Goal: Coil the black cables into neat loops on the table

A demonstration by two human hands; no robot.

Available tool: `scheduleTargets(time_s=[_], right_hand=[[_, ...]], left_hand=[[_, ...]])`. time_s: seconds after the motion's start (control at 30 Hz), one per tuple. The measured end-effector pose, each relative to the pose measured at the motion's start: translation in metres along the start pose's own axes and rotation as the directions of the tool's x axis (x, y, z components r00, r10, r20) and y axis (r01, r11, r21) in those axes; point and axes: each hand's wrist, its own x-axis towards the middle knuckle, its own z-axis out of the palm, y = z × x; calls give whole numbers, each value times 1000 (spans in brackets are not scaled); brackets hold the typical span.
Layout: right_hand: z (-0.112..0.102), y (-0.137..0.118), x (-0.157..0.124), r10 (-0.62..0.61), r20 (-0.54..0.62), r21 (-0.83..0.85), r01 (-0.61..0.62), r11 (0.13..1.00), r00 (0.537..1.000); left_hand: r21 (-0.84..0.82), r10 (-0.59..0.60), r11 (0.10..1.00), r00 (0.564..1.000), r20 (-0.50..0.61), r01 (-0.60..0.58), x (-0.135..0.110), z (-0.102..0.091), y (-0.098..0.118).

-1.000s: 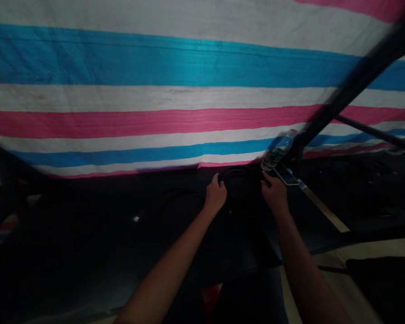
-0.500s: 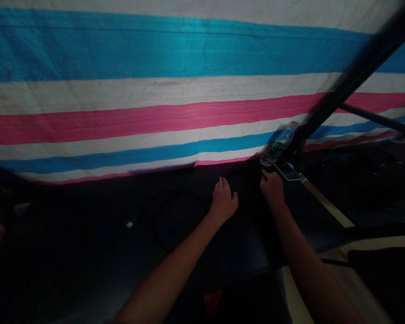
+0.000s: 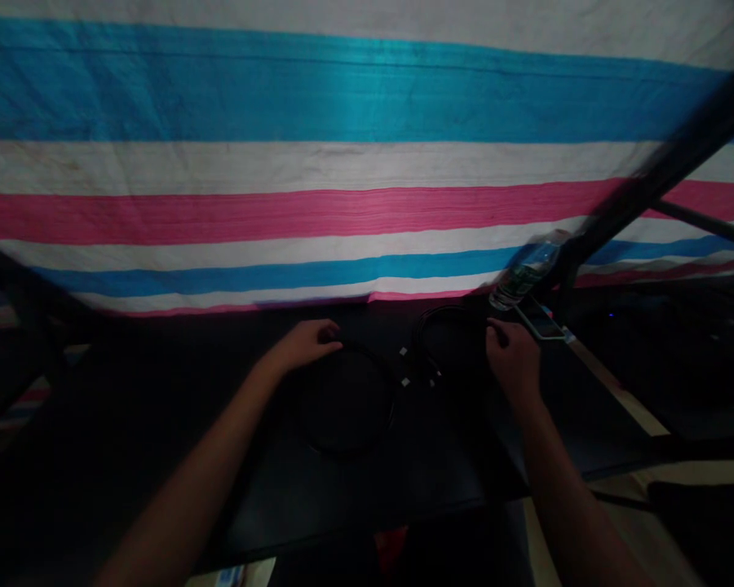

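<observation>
Two coils of black cable lie on a dark tabletop, a larger near one and a smaller far one. Between them sit small pale cable connectors. My left hand is curled over the upper left edge of the larger coil, and its grip looks light. My right hand has its fingers on the right edge of the smaller coil. Both coils are dim, so their cable ends are hard to trace.
A clear water bottle lies tilted at the table's far right corner, next to a phone. A black metal pole runs diagonally up the right side. A blue, white and pink striped tarp hangs behind the table.
My left hand has moved left, from the smaller coil to the larger coil's upper edge, uncovering the connectors. My right hand stays at the smaller coil. The view has shifted slightly.
</observation>
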Motion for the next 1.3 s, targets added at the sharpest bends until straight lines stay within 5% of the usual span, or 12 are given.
scheduleTargets(time_s=[0.1, 0.23, 0.4, 0.53, 0.73, 0.9, 1.03, 1.17, 1.3], right_hand=[[6, -41, -24, -53, 148, 159, 29, 987, 988], [25, -73, -48, -78, 330, 131, 36, 991, 941], [28, -87, -54, -49, 267, 66, 32, 997, 962], [36, -130, -55, -119, 224, 248, 61, 967, 967], [87, -191, -45, -172, 550, 548, -197, 813, 817], [110, -182, -28, -131, 587, 634, -352, 689, 799], [111, -164, -26, -88, 650, 666, -509, 545, 755], [108, -159, -27, -97, 692, 685, -608, 401, 716], [107, -159, -24, -151, 728, 679, -670, 300, 669]], left_hand=[[190, 55, 980, 998, 7, -56, -19, -5, -18], [286, 110, 955, 991, -72, -85, -30, 2, -29], [202, 123, 975, 983, -137, -94, -26, -3, -38], [161, 122, 983, 970, -209, -89, -23, -6, -42], [66, 61, 997, 951, -303, -43, -25, -8, -37], [-120, -87, 991, 970, -228, 61, -22, -16, -39], [-328, -166, 930, 986, 32, 167, -23, -24, -39], [-550, -184, 785, 955, 232, 285, -26, -29, -40], [-679, -212, 671, 954, 212, 300, -26, -26, -42]])
